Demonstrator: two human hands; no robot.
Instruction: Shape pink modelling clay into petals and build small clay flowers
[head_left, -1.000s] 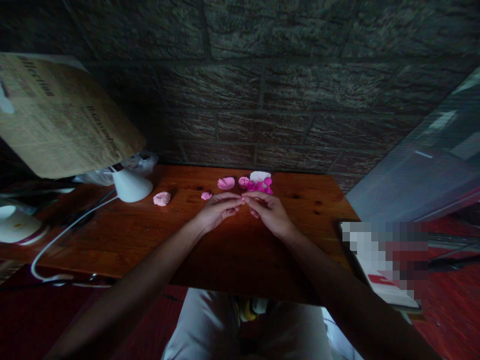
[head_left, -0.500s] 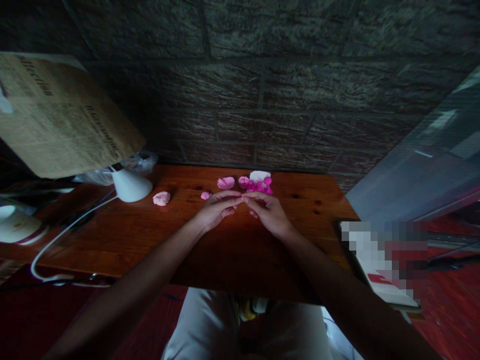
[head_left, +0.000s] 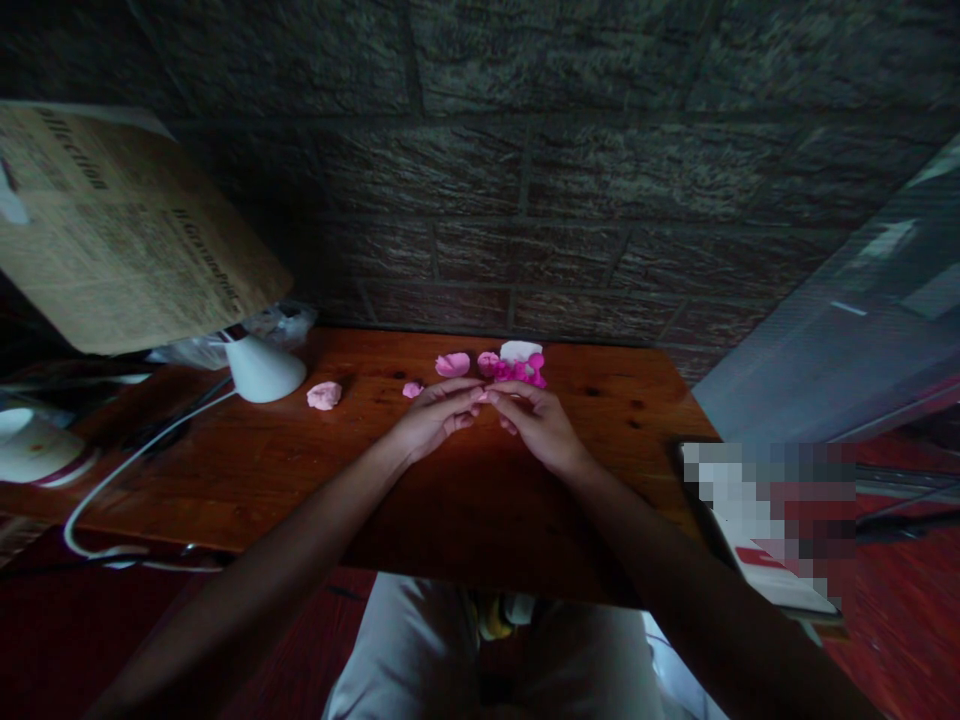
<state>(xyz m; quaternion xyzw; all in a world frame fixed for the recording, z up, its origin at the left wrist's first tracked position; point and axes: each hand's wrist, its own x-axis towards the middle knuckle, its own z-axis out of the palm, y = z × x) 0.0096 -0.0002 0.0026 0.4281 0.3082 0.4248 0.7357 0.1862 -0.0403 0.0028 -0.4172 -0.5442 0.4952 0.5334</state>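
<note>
My left hand (head_left: 431, 420) and my right hand (head_left: 536, 425) meet fingertip to fingertip above the middle of a wooden table (head_left: 300, 470). Both pinch a tiny pink bit of clay (head_left: 484, 397) between them. Just beyond my fingers lie a pale pink flat piece (head_left: 453, 364), a cluster of bright magenta pieces (head_left: 519, 371) with a white piece (head_left: 520, 351) behind it, and a small pink scrap (head_left: 411, 390). A larger pale pink lump (head_left: 324, 396) rests further left.
A white lamp base (head_left: 264, 370) with a paper shade (head_left: 112, 235) stands at the back left, its white cord (head_left: 120, 470) trailing over the table. A brick wall (head_left: 525, 200) runs behind. A white dish (head_left: 34, 455) sits at far left, a book (head_left: 772, 570) at right.
None of note: both hands stay pinched together at the same spot, fingers shifting only slightly.
</note>
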